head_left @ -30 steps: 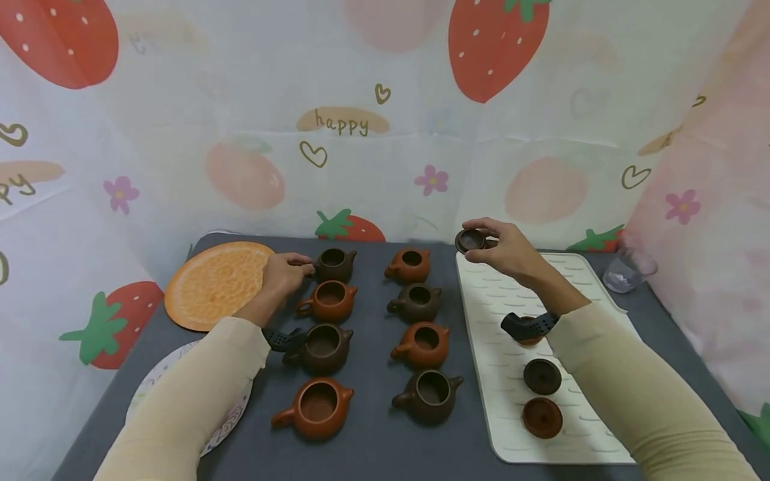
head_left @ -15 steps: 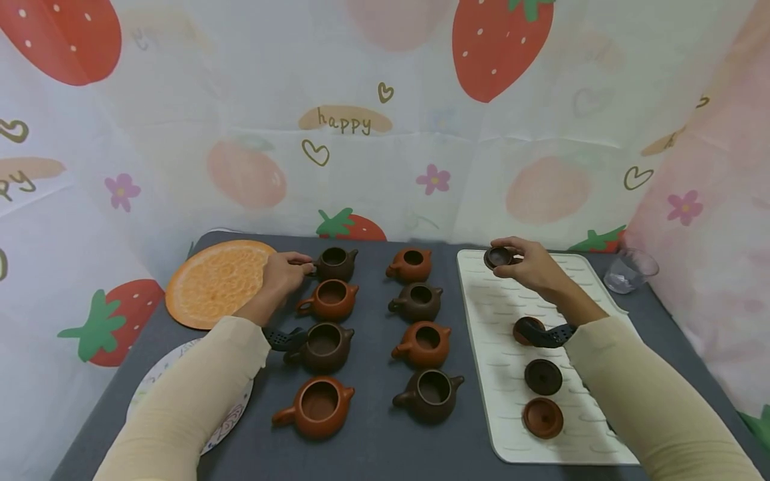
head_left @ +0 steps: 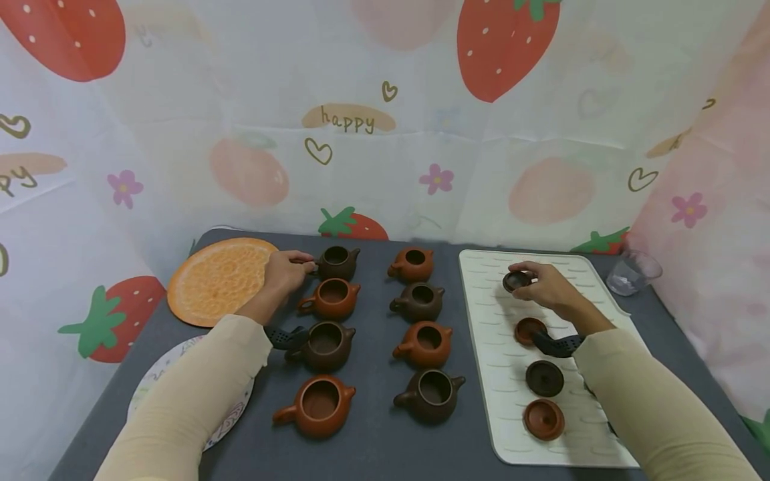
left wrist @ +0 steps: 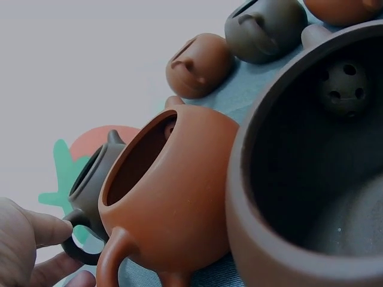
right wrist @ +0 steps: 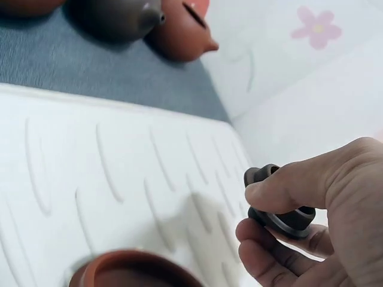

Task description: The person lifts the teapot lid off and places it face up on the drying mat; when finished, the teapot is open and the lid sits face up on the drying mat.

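My left hand [head_left: 281, 275] pinches the handle of a small dark brown teapot [head_left: 338, 268], which stands lidless at the back of the left row. In the left wrist view, thumb and fingertips meet at that teapot's ring handle [left wrist: 81, 254]. My right hand [head_left: 552, 290] holds a dark teapot lid [head_left: 516, 281] by its edge between thumb and fingers, above the back part of a white ribbed tray [head_left: 481, 334]. Seen from the right wrist, the lid [right wrist: 287, 221] is tilted, with the thumb across its near side. A reddish lid [head_left: 528, 329] lies just below the right hand.
Two rows of lidless teapots, brown and orange [head_left: 319, 404], stand mid-table. Another dark lid [head_left: 544, 378] and a reddish lid [head_left: 544, 419] lie on the tray. A clear cup [head_left: 631, 274] stands right; a round orange mat [head_left: 210, 284] and patterned plate [head_left: 153, 374] lie left.
My right hand has carried the dark lid right and toward me, from the tray's back left corner to lower over the tray. The left hand has stayed at the teapot handle.
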Demonstrator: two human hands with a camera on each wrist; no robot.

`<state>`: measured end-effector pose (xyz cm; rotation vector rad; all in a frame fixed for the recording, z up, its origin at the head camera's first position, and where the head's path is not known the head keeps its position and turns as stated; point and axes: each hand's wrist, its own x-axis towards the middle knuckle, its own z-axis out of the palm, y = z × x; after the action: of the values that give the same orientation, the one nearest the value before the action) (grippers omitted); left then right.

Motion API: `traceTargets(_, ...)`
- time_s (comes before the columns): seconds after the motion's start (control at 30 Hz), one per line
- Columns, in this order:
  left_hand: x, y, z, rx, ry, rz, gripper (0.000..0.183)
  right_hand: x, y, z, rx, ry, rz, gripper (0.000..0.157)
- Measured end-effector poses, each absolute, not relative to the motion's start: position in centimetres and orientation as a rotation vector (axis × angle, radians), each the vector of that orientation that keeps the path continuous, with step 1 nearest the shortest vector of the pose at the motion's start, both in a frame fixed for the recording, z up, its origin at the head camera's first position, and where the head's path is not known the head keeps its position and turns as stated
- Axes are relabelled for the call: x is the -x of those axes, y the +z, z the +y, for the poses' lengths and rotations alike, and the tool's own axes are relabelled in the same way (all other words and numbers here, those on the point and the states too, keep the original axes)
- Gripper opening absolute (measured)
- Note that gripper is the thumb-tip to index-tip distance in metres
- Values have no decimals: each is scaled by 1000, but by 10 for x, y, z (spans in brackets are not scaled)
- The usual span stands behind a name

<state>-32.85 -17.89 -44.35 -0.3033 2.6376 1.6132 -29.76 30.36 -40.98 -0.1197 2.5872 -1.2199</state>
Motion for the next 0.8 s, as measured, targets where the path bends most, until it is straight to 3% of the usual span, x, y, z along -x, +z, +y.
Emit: traceTargets(0.8,327,-444,-181,315,1605,2654,21,299,-433,311,146,-970,2671,55)
